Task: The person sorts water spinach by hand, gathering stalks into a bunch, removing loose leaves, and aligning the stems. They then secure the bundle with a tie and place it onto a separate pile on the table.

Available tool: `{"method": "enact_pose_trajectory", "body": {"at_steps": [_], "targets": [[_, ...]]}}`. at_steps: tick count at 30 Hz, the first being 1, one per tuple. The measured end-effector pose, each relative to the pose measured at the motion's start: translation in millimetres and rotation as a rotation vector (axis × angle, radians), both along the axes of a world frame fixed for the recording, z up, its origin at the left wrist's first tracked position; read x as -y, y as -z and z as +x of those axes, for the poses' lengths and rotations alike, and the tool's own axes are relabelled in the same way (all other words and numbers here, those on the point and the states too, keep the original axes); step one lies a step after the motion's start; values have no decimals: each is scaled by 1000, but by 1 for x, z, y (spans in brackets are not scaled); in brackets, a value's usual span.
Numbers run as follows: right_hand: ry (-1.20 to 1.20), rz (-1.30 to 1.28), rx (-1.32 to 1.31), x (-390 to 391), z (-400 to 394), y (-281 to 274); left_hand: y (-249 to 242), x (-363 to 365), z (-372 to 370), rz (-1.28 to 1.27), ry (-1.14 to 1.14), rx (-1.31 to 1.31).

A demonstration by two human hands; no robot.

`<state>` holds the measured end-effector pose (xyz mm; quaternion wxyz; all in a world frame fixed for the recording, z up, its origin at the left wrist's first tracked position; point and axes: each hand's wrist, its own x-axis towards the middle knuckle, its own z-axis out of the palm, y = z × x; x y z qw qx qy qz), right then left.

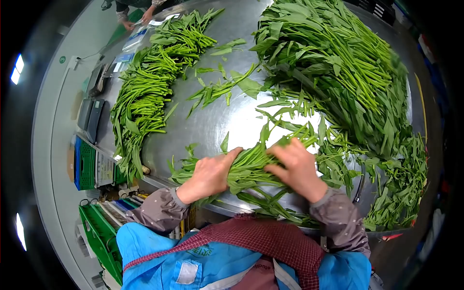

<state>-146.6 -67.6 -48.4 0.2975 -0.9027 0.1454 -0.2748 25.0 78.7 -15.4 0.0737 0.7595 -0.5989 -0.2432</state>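
Observation:
Near the front edge of the metal table [193, 111], a bunch of leafy green stems [251, 166] lies sideways between my hands. My left hand [209, 175] is wrapped round the leafy left part of the bunch, thumb on top. At its right part, my right hand [295, 166] has its fingers bent over the stems, slightly blurred; whether they grip any stems is hard to tell. Loose leaves and stems lie under and beside both hands.
A large heap of greens [338, 67] covers the table's right side. Along the left edge runs a row of bundles [150, 92]. Scales [90, 116] stand beyond it. Green crates [99, 232] are at lower left. Another person's hands [137, 19] show at the top left.

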Motion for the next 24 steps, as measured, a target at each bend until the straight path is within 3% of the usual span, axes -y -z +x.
{"method": "enact_pose_trajectory", "body": {"at_steps": [3, 7, 9, 13, 15, 16, 17, 19, 21, 23, 24], "targets": [[-54, -131, -4, -10, 10, 8, -2, 0, -2, 14, 8, 44], [81, 21, 40, -5, 3, 15, 1, -2, 2, 21, 10, 49], [185, 690, 50, 10, -12, 6, 3, -4, 6, 45, 3, 24], [563, 881, 136, 81, -78, 1, -1, -9, 12, 195, -88, -38], [579, 289, -193, 92, -101, 1, 17, -22, 24, 118, -187, -246], [539, -170, -208, 89, -105, 1, 24, -25, 26, 109, -237, -328], [545, -172, -205, 85, -108, 0, 27, -25, 25, 107, -231, -326], [455, -43, -161, 71, -106, -4, 28, -22, 23, -30, -274, -447], [226, 854, -158, 49, -91, -11, 21, -18, 18, 0, -295, -461], [68, 1065, -98, 28, -68, 1, 20, -16, 14, -7, -294, -390], [35, 1046, -118, 16, -51, -7, 18, -13, 9, 20, -317, -404]]}}
